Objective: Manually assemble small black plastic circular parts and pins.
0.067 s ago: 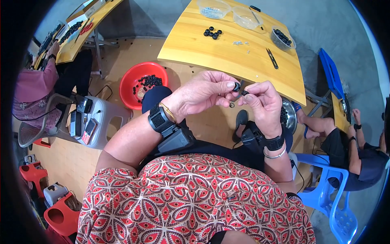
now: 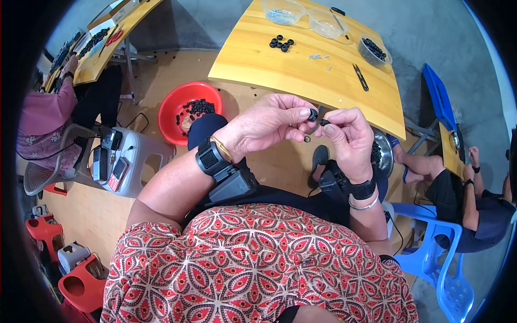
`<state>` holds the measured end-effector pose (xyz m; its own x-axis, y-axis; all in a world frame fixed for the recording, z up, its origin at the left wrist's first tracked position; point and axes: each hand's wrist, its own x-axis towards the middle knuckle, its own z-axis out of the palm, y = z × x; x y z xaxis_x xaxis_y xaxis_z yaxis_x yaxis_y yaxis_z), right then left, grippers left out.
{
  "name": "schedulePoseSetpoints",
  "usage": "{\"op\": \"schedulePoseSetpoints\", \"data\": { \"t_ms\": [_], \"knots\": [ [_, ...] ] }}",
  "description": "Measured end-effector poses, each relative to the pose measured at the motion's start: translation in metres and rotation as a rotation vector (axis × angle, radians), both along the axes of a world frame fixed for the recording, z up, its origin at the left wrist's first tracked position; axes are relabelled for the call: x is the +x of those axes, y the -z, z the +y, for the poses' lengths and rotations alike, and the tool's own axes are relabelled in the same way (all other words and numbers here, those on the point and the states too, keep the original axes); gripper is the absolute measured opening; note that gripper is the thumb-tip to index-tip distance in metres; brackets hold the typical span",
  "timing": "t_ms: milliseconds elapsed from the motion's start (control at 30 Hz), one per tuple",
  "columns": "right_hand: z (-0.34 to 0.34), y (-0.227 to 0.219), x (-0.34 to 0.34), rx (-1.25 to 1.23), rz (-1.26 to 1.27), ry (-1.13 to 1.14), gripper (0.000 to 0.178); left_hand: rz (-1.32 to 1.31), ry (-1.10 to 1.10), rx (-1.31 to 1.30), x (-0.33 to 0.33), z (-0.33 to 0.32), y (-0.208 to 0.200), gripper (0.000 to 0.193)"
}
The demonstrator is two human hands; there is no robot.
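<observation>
My left hand (image 2: 272, 125) pinches a small black round part (image 2: 313, 114) between thumb and fingertips, in front of the table's near edge. Close beside it, my right hand (image 2: 351, 137) is closed on a second small black piece (image 2: 324, 123), mostly covered by thumb and finger. A narrow gap separates the two pieces. Several black ring-like parts (image 2: 281, 44) stand grouped on the wooden table (image 2: 242, 59), with tiny silvery bits (image 2: 316, 56) and black thread snips (image 2: 360, 77) to their right.
A red basin (image 2: 168, 101) with black parts stands on the floor at left; a metal bowl (image 2: 385, 156) sits by my right wrist. Clear plastic tubs (image 2: 328, 24) line the table's far side. Co-workers sit left (image 2: 48, 116) and right (image 2: 474, 215); a blue chair (image 2: 431, 242) stands at right.
</observation>
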<state>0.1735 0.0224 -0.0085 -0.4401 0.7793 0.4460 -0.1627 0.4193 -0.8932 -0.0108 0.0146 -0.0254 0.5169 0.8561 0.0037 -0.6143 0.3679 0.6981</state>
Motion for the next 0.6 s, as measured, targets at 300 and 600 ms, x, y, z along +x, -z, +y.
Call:
{"op": "schedulePoseSetpoints", "data": {
  "t_ms": [300,600],
  "knots": [
    [0.0025,0.0035,0.0015,0.100,-0.061,0.025,0.012,0.009,-0.005,0.009,0.0007,0.0011,-0.0005,0.018],
    [0.0084,0.0031,0.0033,-0.130,0.030,-0.087,0.009,-0.017,-0.012,-0.035,-0.0003,0.0013,0.0011,0.019]
  ]
}}
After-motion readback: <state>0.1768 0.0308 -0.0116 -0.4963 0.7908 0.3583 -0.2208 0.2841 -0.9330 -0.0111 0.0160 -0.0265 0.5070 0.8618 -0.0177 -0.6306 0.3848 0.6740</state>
